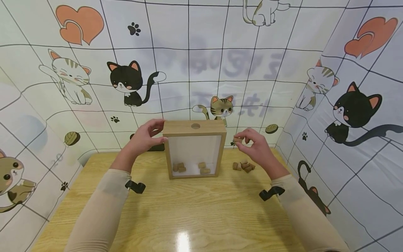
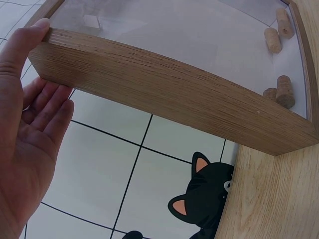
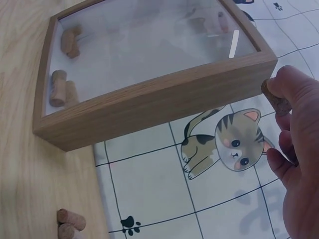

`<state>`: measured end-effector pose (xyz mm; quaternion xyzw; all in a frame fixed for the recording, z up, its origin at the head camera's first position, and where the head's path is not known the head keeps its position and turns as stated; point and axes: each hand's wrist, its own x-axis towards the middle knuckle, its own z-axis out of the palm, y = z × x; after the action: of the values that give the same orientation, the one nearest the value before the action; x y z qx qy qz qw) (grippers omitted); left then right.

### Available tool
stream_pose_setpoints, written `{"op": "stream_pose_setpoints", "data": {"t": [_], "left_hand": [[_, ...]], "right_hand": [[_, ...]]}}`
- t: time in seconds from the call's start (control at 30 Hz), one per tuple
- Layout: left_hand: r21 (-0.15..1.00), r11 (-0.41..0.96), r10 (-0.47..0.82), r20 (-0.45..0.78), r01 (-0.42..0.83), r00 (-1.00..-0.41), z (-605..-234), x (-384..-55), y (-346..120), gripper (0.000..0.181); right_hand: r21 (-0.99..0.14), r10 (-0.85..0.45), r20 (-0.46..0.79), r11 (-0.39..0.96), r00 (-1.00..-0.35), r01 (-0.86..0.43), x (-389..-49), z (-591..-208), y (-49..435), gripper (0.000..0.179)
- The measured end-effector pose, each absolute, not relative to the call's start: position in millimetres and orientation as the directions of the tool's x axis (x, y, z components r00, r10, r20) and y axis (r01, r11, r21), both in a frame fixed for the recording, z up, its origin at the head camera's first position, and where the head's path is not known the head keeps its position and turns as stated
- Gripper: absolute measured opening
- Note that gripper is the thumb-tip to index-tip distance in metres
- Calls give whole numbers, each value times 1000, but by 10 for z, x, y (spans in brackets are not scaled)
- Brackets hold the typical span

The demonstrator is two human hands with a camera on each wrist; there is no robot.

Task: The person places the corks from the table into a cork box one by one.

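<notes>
Our R grip (image 1: 254, 142) pinches 1 cork (image 1: 238, 139), just R of the wood-framed box (image 1: 207, 130); top hole (image 1: 195, 126) lies up-L of it. Our L grip (image 1: 145, 136) holds box's L side.

Left fingers (image 1: 154, 123) grip (right fingers (image 1: 247, 133) pinch), forearms (image 1: 97, 210) extended forward.
</notes>
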<state>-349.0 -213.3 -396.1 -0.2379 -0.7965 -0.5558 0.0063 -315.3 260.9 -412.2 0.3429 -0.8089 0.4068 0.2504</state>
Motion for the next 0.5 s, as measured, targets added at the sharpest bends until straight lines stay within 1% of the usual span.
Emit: {"op": "stream_pose_setpoints", "data": {"t": [0.1, 0.33, 0.5], "left_hand": [[880, 279, 370, 272, 386, -888, -3951, -3480, -2135, 75], [877, 276, 370, 281, 393, -885, -3946, -3475, -2136, 75], [881, 261, 375, 284, 395, -882, -3955, -3477, -2128, 75]], "right_hand": [[-469, -346, 697, 443, -629, -764, -3171, -4053, 2573, 28], [-490, -308, 702, 445, -642, -749, -3155, -3868, 2420, 24], [-493, -283, 714, 445, -640, -747, -3153, -3780, 2346, 23]]}}
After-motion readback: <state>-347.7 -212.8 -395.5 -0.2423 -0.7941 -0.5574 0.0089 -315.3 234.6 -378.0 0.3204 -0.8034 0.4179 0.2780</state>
